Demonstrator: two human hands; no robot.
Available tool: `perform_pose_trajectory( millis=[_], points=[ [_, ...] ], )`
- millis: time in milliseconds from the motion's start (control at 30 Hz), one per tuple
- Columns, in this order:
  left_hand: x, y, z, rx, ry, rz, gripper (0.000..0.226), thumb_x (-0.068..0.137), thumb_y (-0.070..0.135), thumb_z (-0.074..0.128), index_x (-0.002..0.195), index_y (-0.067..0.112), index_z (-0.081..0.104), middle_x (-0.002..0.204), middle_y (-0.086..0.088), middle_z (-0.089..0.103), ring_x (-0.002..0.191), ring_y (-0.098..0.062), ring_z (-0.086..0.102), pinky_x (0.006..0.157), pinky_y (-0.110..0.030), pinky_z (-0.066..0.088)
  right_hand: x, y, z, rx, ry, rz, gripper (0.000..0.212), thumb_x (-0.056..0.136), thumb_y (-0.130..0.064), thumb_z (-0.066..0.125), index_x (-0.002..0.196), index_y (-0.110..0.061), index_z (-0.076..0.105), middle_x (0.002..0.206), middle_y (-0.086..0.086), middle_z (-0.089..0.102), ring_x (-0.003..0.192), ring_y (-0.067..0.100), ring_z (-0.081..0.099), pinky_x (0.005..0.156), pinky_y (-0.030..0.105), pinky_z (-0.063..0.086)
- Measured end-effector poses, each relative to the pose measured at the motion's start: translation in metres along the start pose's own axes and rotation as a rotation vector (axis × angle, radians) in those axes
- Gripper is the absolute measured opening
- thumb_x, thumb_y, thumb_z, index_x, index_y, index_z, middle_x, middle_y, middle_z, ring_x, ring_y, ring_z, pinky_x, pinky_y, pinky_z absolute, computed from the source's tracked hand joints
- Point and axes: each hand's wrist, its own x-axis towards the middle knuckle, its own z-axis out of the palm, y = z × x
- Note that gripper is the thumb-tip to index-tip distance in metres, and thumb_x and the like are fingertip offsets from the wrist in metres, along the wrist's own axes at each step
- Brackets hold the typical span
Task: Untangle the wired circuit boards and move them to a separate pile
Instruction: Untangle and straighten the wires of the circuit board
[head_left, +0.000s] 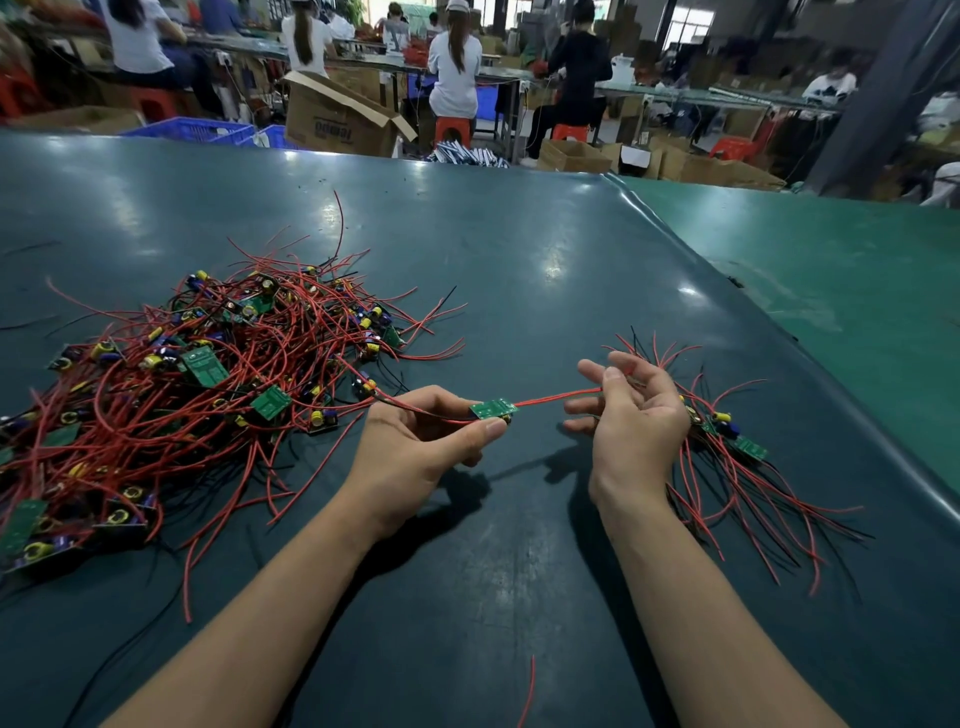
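A: Where's the grip right now?

B: The left hand (415, 441) pinches a small green circuit board (494, 409) between thumb and fingertips, held above the table (519, 249). A red wire (558, 396) runs taut from it to the right hand (631, 415), whose thumb and forefinger nip that wire while the other fingers stay loosely spread.

A: So which step is this?

B: I'd judge one board is being drawn clear. Its other leads trail back toward the tangled heap (208, 374) at the left (whether they are fully free of it, I cannot tell).

A: And next?

B: Likely easing those trailing leads out without dragging neighbours along, then laying the board on the sorted pile (737, 467), which sits just beyond the right hand with its wires fanned toward the person. That pile is far smaller than the heap, so most of the job looks undone.

A: Any containers?

B: None on the table. Beyond its far edge stand an open cardboard box (337, 117) and blue crates (192, 130); their contents aren't visible.
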Motion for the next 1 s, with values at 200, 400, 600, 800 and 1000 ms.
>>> perform_pose_trajectory(
  millis=[200,400,600,800,1000],
  points=[
    [0.000,-0.001,-0.001,-0.009,-0.003,-0.007,0.016,0.070,-0.001,0.080,0.080,-0.005,0.068,0.060,-0.002,0.068,0.051,-0.011,0.058,0.052,-0.017,0.046,0.003,0.001,-0.001,0.011,0.016,0.018,0.024,0.098,-0.001,0.051,0.090,-0.018,0.065,0.084,0.003,0.072,0.040,0.012,0.059,0.040,0.021,0.049],
    [0.000,-0.003,0.000,-0.011,0.007,-0.006,0.013,0.073,-0.004,0.077,0.078,-0.002,0.065,0.060,0.000,0.067,0.053,-0.009,0.058,0.054,-0.015,0.046,0.006,0.002,-0.002,0.008,0.051,0.015,0.014,0.094,-0.002,0.059,0.098,-0.013,0.066,0.089,0.007,0.071,0.044,0.011,0.061,0.040,0.022,0.048],
    [0.007,0.001,-0.008,-0.130,0.201,0.123,0.028,0.074,-0.004,0.070,0.068,0.009,0.046,0.098,-0.007,0.071,0.082,-0.009,0.069,0.072,-0.020,0.053,-0.008,0.008,-0.003,-0.582,-0.170,-0.294,0.030,0.083,-0.011,0.074,0.104,-0.032,0.068,0.106,-0.005,0.060,0.067,0.002,0.049,0.070,0.008,0.039],
    [0.009,0.005,-0.015,-0.143,0.293,0.304,0.030,0.077,0.006,0.069,0.076,0.014,0.041,0.064,-0.005,0.067,0.054,-0.017,0.066,0.063,-0.028,0.056,-0.029,0.000,0.009,-0.496,-0.446,-0.379,0.019,0.089,-0.006,0.068,0.102,-0.018,0.073,0.089,0.000,0.066,0.061,0.010,0.052,0.060,0.012,0.040],
    [0.006,0.014,-0.014,-0.184,0.161,0.015,0.038,0.064,0.035,0.078,0.079,0.011,0.054,0.048,0.000,0.056,0.032,-0.009,0.042,0.033,-0.014,0.030,-0.048,-0.008,0.016,0.011,-0.866,0.342,0.030,0.078,-0.040,0.064,0.096,-0.019,0.074,0.081,0.001,0.066,0.053,0.010,0.054,0.036,0.018,0.038]
  ],
)
